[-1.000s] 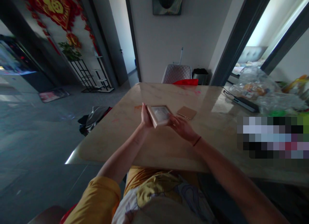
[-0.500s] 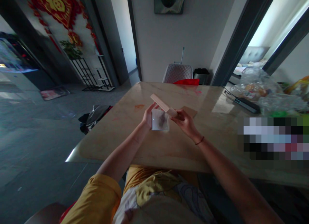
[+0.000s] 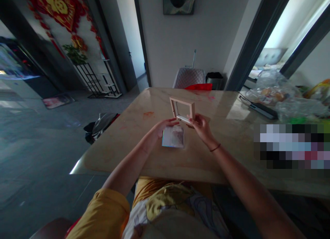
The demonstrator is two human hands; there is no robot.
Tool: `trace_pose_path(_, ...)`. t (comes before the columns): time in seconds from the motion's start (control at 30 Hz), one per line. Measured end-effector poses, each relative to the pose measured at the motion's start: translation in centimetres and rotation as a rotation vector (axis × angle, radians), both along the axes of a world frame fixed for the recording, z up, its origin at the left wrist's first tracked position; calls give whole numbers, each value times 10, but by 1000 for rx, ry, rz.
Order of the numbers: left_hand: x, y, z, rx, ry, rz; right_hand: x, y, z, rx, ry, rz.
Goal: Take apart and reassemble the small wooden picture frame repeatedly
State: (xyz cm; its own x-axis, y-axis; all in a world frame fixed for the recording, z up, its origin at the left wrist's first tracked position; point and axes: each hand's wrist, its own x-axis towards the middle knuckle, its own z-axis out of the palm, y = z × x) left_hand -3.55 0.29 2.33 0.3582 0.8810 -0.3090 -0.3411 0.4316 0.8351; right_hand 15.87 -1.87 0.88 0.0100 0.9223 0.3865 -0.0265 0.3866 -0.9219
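A light wooden picture frame (image 3: 192, 109) stands tilted above the table, its opening showing through. My right hand (image 3: 202, 128) is closed around its lower right corner, with the thumb on the near side. Below the frame, my left hand (image 3: 165, 125) has its fingers along the upper edge of a clear, glossy square panel (image 3: 173, 137). The panel appears held there, though the left thumb is mostly hidden. The left fingertips are close to the frame's lower edge; I cannot tell whether they touch it.
The marble-look table (image 3: 123, 149) extends around both hands. To the right lie a dark elongated device (image 3: 264, 111) with a cable and several clear plastic bags (image 3: 301, 110). A quilted chair (image 3: 190, 77) and a red item (image 3: 198, 87) are at the far edge.
The frame has turned from nearly edge-on to upright, showing its opening. The clear panel has come slightly lower and nearer, and my left hand's fingers have moved down from the frame.
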Motion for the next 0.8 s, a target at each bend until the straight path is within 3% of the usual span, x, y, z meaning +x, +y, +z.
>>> trace_pose_path(0.1, -1, 1, -2, 12, 67, -60, 5, 3, 1, -40, -15, -84)
trace_pose_path(0.27, -8, 2, 0, -2, 195, -11, 17, 14, -3, -83, -18, -292)
trace_pose_path(0.37, -13, 2, 3, 22, 168, -16, 23, 20, -5, -95, -5, -360)
trace_pose_path(0.57, -21, 1, 8, 83, 29, -180, 26, 23, -7, -151, -13, -399)
trace_pose_path(0.8, -27, 2, 13, 118, 8, -127, 26, 21, -11, -174, 13, -336)
